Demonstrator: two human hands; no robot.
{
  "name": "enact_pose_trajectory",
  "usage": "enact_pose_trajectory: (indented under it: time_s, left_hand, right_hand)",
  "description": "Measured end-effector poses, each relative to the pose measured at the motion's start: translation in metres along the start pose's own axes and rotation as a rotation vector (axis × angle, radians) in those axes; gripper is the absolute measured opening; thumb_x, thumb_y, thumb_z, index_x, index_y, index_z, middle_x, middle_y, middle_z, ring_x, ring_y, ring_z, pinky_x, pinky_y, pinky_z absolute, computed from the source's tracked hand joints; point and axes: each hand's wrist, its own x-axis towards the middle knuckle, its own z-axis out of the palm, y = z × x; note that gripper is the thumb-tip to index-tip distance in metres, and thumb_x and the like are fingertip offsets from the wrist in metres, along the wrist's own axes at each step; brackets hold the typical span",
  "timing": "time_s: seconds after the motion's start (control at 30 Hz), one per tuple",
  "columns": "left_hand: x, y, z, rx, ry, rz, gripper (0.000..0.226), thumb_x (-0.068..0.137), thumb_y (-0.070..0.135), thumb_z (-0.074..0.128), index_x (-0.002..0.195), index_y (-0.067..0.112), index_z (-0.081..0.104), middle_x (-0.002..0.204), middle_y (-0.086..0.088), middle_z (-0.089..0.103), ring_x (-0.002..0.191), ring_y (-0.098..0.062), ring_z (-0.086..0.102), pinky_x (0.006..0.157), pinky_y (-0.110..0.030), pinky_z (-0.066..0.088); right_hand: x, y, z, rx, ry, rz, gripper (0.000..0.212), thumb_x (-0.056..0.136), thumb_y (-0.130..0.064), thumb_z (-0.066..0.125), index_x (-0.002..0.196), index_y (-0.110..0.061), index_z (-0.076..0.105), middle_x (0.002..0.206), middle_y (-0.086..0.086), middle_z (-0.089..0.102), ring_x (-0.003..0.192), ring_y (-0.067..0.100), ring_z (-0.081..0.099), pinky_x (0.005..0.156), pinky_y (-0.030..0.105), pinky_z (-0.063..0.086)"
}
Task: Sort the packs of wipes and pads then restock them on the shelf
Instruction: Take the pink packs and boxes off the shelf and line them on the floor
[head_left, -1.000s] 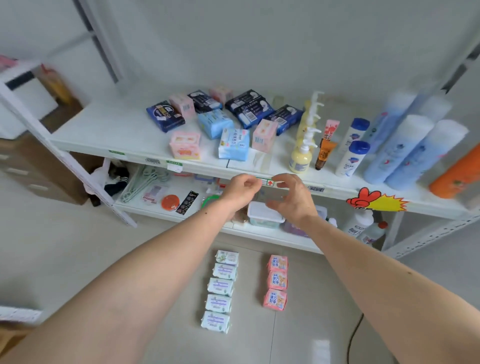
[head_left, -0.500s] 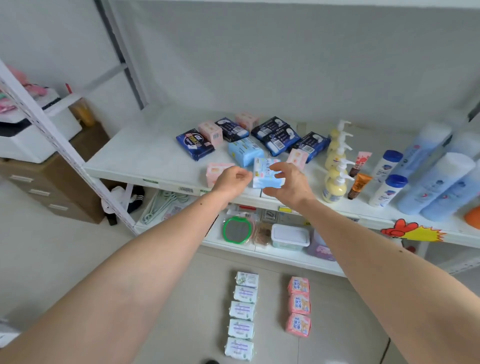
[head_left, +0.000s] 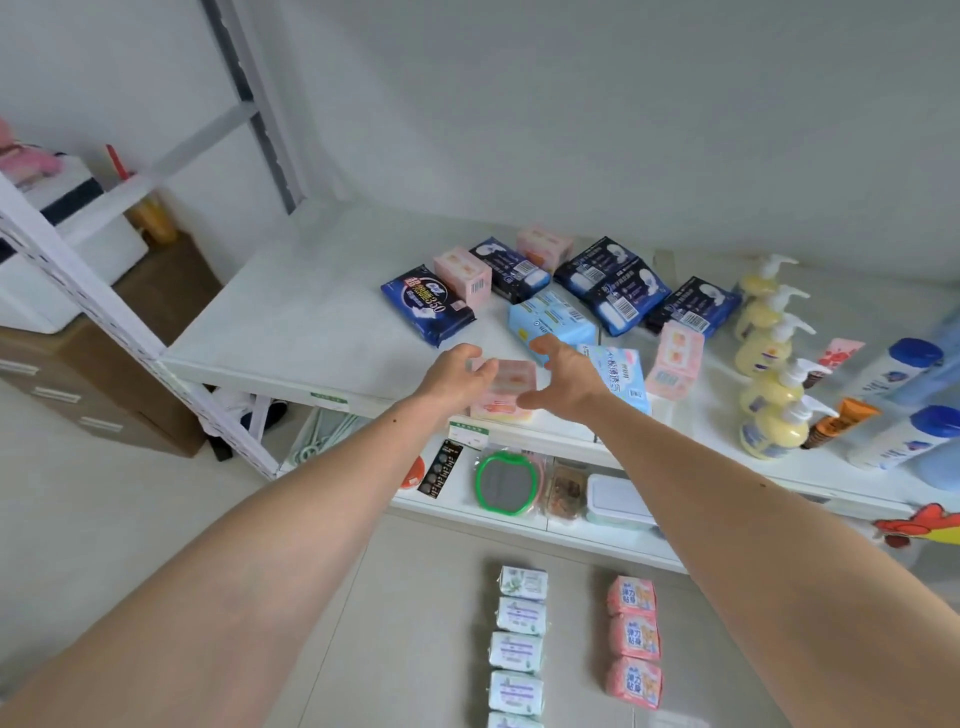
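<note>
The pink pack (head_left: 506, 389) at the shelf (head_left: 291, 332) edge is being flanked by the spread left hand (head_left: 457, 371) and right hand (head_left: 563, 382), so it is risking being knocked off.

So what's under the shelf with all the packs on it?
Below the top shelf is a lower shelf holding a green-framed mirror, a lidded white box and a black card. The arms and the shelf edge cover whatever sits farther back.
</note>
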Motion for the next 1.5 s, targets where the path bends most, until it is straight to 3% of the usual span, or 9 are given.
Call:
enact_pose_trajectory:
  time_s: [0.23,0.4,0.83,0.93,1.0,1.1,1.2,1.33,1.5]
  left_hand:
    - [0.021,-0.008,-0.003,-0.061,-0.035,-0.061,0.053,0.096,0.036,0.054,0.143,0.014,0.04,0.144,-0.01,0.044,0.13,-0.022,0.045,0.105,-0.032,0.036]
    - [0.024,-0.011,0.001,-0.065,-0.061,-0.071,0.054,0.095,0.035,0.055,0.142,0.012,0.04,0.138,-0.012,0.051,0.123,-0.024,0.052,0.106,-0.039,0.041]
    - [0.024,-0.007,0.012,-0.108,0.013,-0.113,0.054,0.092,0.036,0.059,0.139,0.013,0.043,0.135,-0.01,0.053,0.12,-0.025,0.054,0.105,-0.042,0.043]
    - [0.028,0.001,0.013,-0.131,0.024,-0.077,0.069,0.082,0.041,0.072,0.14,0.017,0.043,0.137,-0.005,0.051,0.124,-0.021,0.051,0.106,-0.042,0.042]
    - [0.033,0.003,0.013,-0.2,0.004,-0.051,0.084,0.061,0.044,0.087,0.132,0.023,0.048,0.129,-0.001,0.059,0.118,-0.018,0.058,0.099,-0.046,0.049]
    - [0.038,0.012,0.013,-0.225,-0.006,-0.03,0.098,0.053,0.022,0.093,0.138,0.022,0.043,0.125,-0.001,0.061,0.113,-0.015,0.06,0.096,-0.042,0.052]
    - [0.042,0.03,0.017,-0.191,0.033,0.026,0.089,0.065,0.007,0.087,0.141,0.019,0.042,0.128,-0.003,0.057,0.115,-0.015,0.055,0.096,-0.035,0.051]
    - [0.051,0.053,0.026,-0.201,0.049,0.09,0.07,0.069,0.005,0.083,0.13,0.019,0.051,0.121,0.0,0.059,0.115,-0.017,0.056,0.095,-0.037,0.052]
    - [0.065,0.076,0.049,-0.214,0.121,0.129,0.067,0.071,0.009,0.083,0.128,0.016,0.051,0.124,-0.007,0.056,0.113,-0.018,0.055,0.095,-0.034,0.05]
  right_hand:
    - [0.021,-0.002,0.014,-0.095,-0.132,0.048,0.095,0.068,-0.01,0.084,0.145,-0.018,0.029,0.142,0.008,0.046,0.126,0.028,0.048,0.099,0.035,0.044]
    - [0.025,0.001,0.015,-0.098,-0.126,0.052,0.09,0.069,-0.007,0.082,0.143,-0.017,0.032,0.139,0.008,0.047,0.12,0.028,0.051,0.089,0.035,0.05]
    - [0.034,0.014,0.014,-0.057,-0.101,-0.013,0.078,0.07,-0.004,0.08,0.138,-0.01,0.041,0.134,0.009,0.052,0.114,0.027,0.056,0.086,0.037,0.052]
    - [0.04,0.018,0.001,-0.008,-0.082,-0.058,0.076,0.07,-0.009,0.081,0.135,-0.01,0.043,0.129,0.008,0.055,0.109,0.026,0.058,0.078,0.03,0.047]
    - [0.046,0.021,-0.011,0.034,-0.083,-0.073,0.076,0.069,-0.012,0.082,0.135,-0.012,0.044,0.125,0.008,0.058,0.103,0.025,0.061,0.083,0.032,0.049]
    - [0.053,0.027,-0.035,0.125,-0.121,-0.085,0.079,0.068,-0.014,0.084,0.135,-0.013,0.044,0.128,0.005,0.055,0.097,0.022,0.063,0.09,0.033,0.05]
    - [0.059,0.034,-0.061,0.196,-0.158,-0.11,0.081,0.068,-0.012,0.086,0.138,-0.012,0.043,0.13,0.001,0.054,0.093,0.019,0.063,0.089,0.03,0.05]
    - [0.061,0.049,-0.097,0.273,-0.195,-0.143,0.077,0.067,-0.016,0.087,0.134,-0.015,0.049,0.129,-0.002,0.057,0.098,0.015,0.064,0.09,0.032,0.053]
    - [0.066,0.093,-0.132,0.391,0.077,0.014,0.06,0.069,-0.038,0.085,0.121,-0.018,0.062,0.118,-0.006,0.063,0.102,0.011,0.062,0.087,0.023,0.047]
